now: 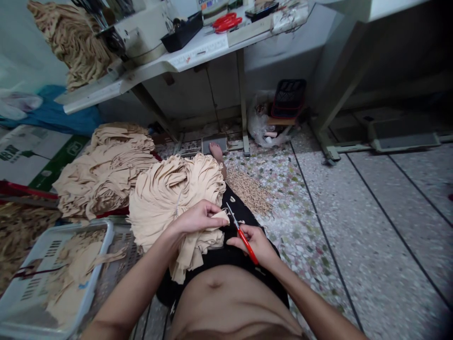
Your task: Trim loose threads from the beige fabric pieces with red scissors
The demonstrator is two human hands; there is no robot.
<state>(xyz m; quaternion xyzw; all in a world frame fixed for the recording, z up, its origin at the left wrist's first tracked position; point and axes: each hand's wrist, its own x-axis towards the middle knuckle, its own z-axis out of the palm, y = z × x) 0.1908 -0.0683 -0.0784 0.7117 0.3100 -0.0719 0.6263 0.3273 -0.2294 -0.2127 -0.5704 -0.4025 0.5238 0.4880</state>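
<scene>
A large bundle of beige fabric pieces (170, 189) lies across my lap. My left hand (200, 217) pinches the edge of one beige fabric piece (222, 216) at the right side of the bundle. In my right hand (256, 245) is a pair of red-handled scissors (247, 243), with fingers wrapped around the handles. The blades point up and away, close beside the pinched edge; whether they touch it I cannot tell. Small beige scraps lie on my black trousers (244, 210).
Another beige fabric heap (106, 165) lies at the left, above a white plastic basket (106, 236) holding more pieces. A sewing machine (141, 33), a black tray (182, 33) and red-handled scissors (226, 22) are on the table ahead. Clippings (247, 189) cover the floor near my foot.
</scene>
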